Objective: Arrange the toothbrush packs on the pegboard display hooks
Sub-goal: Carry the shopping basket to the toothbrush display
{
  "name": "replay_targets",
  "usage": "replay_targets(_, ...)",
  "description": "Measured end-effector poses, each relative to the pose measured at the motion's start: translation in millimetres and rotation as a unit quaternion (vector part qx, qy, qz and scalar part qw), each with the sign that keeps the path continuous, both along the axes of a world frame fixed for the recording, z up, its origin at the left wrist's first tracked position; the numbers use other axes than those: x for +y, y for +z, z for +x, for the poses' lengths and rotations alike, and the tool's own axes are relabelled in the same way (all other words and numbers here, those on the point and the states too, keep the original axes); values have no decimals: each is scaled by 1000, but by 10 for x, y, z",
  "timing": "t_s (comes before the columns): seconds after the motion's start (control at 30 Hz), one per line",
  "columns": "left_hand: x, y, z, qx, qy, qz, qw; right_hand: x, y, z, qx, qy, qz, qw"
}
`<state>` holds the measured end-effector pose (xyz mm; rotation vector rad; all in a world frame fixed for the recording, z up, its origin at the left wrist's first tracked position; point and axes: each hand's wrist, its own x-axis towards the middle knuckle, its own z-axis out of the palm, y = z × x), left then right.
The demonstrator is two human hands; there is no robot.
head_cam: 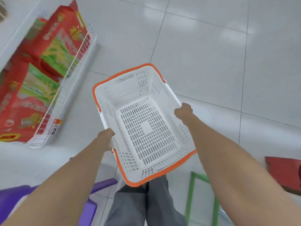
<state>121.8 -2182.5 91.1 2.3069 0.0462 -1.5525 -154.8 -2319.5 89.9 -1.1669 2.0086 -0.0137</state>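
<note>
Toothbrush packs are nowhere in view, nor the pegboard. Left hand [105, 137] and right hand [183, 110] each curl fingers round side handles of the empty basket [161, 175], likely to carry it level.

Glossy pale grey floor tiles [211, 54] with thin dark joints reflect soft light. A white wire shelf [79, 53] at left carries red-and-green bags [55, 46]; a purple plastic piece [11, 199] lies lower left, a red box [283, 172] far right
</note>
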Motion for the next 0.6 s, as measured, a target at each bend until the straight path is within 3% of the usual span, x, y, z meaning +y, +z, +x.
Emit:
replay_targets(0.17,64,-864,-25,50,-38,30,998,-262,-913,27,37,132,-11,990)
replay_targets(0.27,92,-1207,-55,84,-112,65,988,-350,-1354,1,62,187,-23,980)
replay_targets(0.5,178,-1456,-281,122,-176,100,972,-328,-1571,-80,99,314,-66,942)
replay_targets(0.57,124,-1406,-243,23,-281,113,953,-83,-1515,-169,119,284,-69,949)
replay_targets(0.6,66,-1367,-193,-89,-374,102,917,94,-1505,-232,131,254,-72,956)
